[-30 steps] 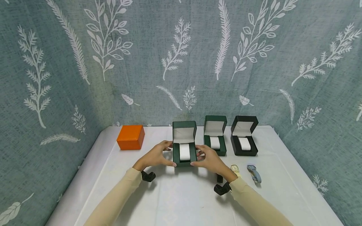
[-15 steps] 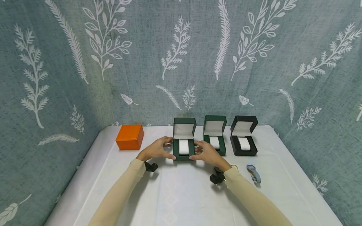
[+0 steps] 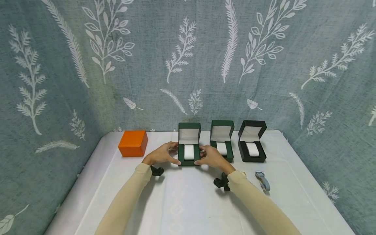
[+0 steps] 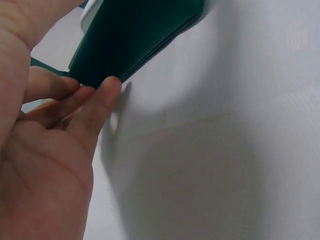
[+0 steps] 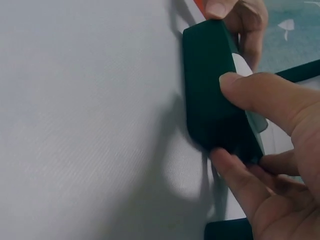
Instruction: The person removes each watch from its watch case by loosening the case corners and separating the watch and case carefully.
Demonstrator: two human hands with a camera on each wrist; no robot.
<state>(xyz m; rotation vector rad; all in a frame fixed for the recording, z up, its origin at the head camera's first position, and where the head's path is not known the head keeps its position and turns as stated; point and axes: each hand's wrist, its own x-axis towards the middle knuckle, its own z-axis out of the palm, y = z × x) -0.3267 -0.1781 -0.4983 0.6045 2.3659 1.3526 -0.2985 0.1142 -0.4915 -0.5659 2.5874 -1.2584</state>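
Open green watch box (image 3: 189,134), the landmark, is between both hands above or on the white tabletop (image 3: 182,202); can't tell if its base touches. Left hand (image 3: 163,153) grips its left side, thumb at the front corner; right hand (image 3: 212,156) grips its right side likewise. White cushion (image 3: 189,152) sits inside. Orange box (image 3: 133,144), lid down, is left of the landmark; second green watch box (image 3: 222,132) just right; black watch box (image 3: 251,133) further right; blue-grey watch (image 3: 262,181) right and nearer the person. Step looks like lining the box up with the row; next move probably calls for seating it level, then letting go evenly.
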